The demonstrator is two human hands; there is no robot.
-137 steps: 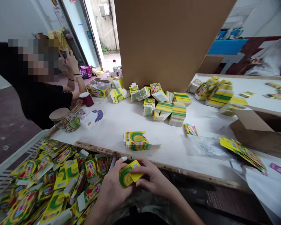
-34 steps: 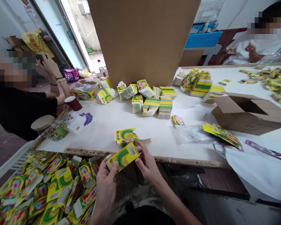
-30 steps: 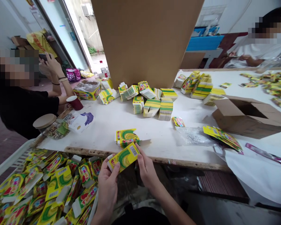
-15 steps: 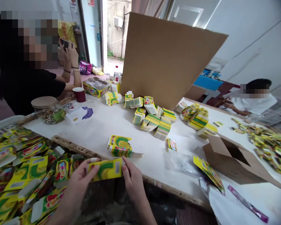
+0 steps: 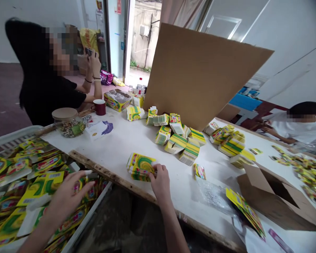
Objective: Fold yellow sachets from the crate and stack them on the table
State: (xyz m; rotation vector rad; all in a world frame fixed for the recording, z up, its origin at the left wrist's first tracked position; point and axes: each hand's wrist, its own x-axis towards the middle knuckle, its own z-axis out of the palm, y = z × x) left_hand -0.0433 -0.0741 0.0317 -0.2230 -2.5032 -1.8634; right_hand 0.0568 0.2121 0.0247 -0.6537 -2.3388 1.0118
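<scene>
Over the crate of cartons on the left, my left hand is open, its fingers stretched out and apart with nothing in them. A white wrap shows on one fingertip. My right hand pinches the right end of a small stack of yellow-and-green printed cartons lying near the table's front edge. Its fingertips partly hide that end, so how many cartons they grip cannot be told. Below my left hand lie many filled-out yellow cartons, heaped loosely, some with white flaps showing.
On the white table stand bundled cartons, a lidded jar, a dark red mug and an open brown box. A large cardboard sheet rises behind. One person sits at left holding a phone, another at far right.
The carton held between both hands has left them. My left hand moved left over the crate and opened; my right hand moved up to the small stack. The view shifted left.
</scene>
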